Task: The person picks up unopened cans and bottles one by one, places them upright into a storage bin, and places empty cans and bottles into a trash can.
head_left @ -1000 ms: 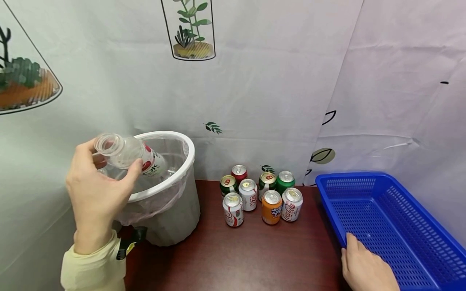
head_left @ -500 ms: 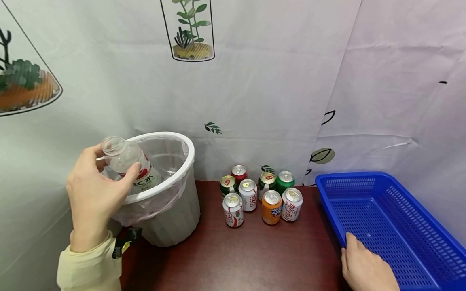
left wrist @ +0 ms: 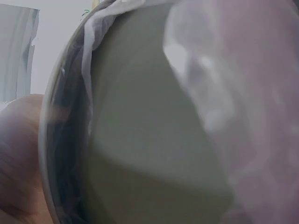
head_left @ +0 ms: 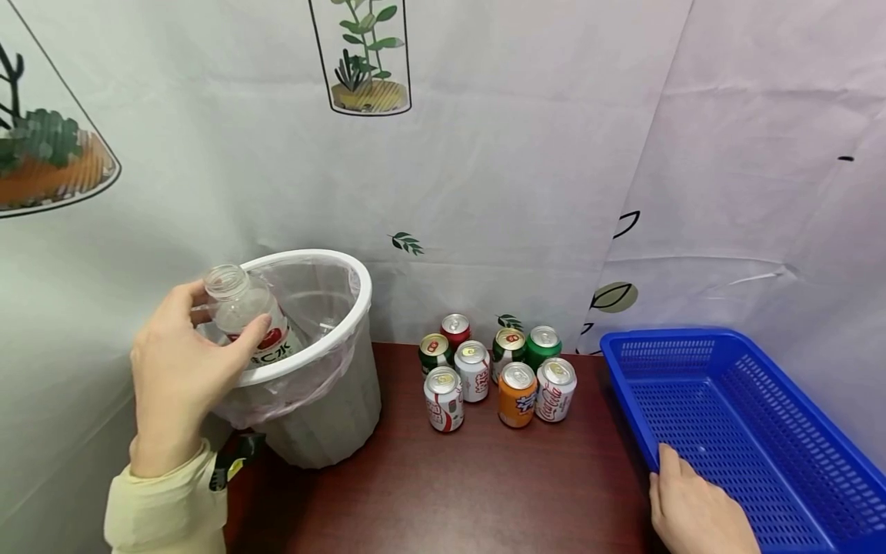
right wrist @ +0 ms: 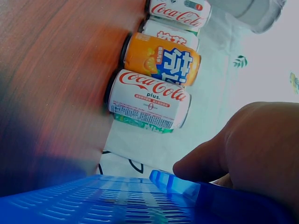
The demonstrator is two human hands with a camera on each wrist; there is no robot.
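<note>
In the head view my left hand [head_left: 190, 358] grips a clear plastic bottle [head_left: 242, 304] with a red-and-white label, thumb on one side and fingers on the other. The uncapped bottle stands tilted at the mouth of a grey bin [head_left: 321, 419], its lower part inside the white rim [head_left: 360, 308]. A thin bag lines the bin; its wall fills most of the left wrist view. At the right my right hand [head_left: 699, 500] grips the near-left rim of a blue plastic basket [head_left: 734, 446]. The right wrist view shows the thumb over that rim.
Several drink cans stand grouped on the dark red table [head_left: 443, 492], among them an orange can [head_left: 517, 404] and a white Coca-Cola can [head_left: 555, 396], between bin and basket. A printed cloth [head_left: 498, 192] hangs behind them.
My left hand has moved slightly, and the bottle has turned more upright and sunk a little deeper into the bin's mouth. The right hand and basket stay where they were.
</note>
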